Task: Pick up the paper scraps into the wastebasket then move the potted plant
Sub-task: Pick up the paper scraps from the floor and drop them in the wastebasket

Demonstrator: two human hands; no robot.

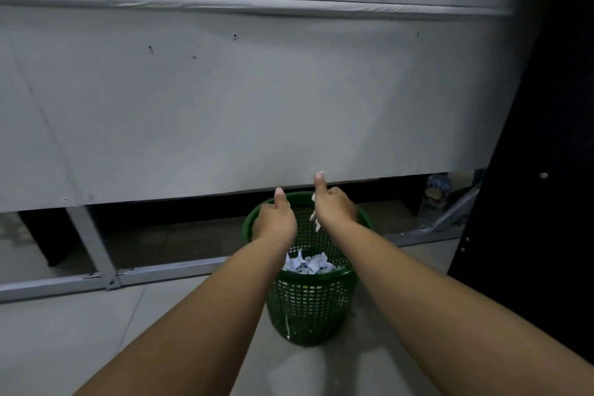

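Here, your two hands hang over the mouth of the green wastebasket (310, 299), which stands on the floor (80, 331) just in front of the grey panel wall (225, 90). Inside the wastebasket lies a heap of crumpled paper scraps (308, 264), well below its rim.

Paper like this will likely be featherlight, soft and easily crushed, so a loose pinch anywhere on a scrap should do; the trouble, I judge, is that it drifts as it falls, so let go low over the wastebasket. The wastebasket itself looks like thin plastic mesh and would probably tip if knocked.

Your left hand (274, 223) is over the left side of the wastebasket, thumb raised, fingers turned down out of view; whether they hold anything you cannot tell from here. Your right hand (334, 207) is over the far side of the wastebasket, thumb up too, and a white scrap (316, 219) shows at its underside, seemingly pinched or just leaving the fingers.

The potted plant is not in view.
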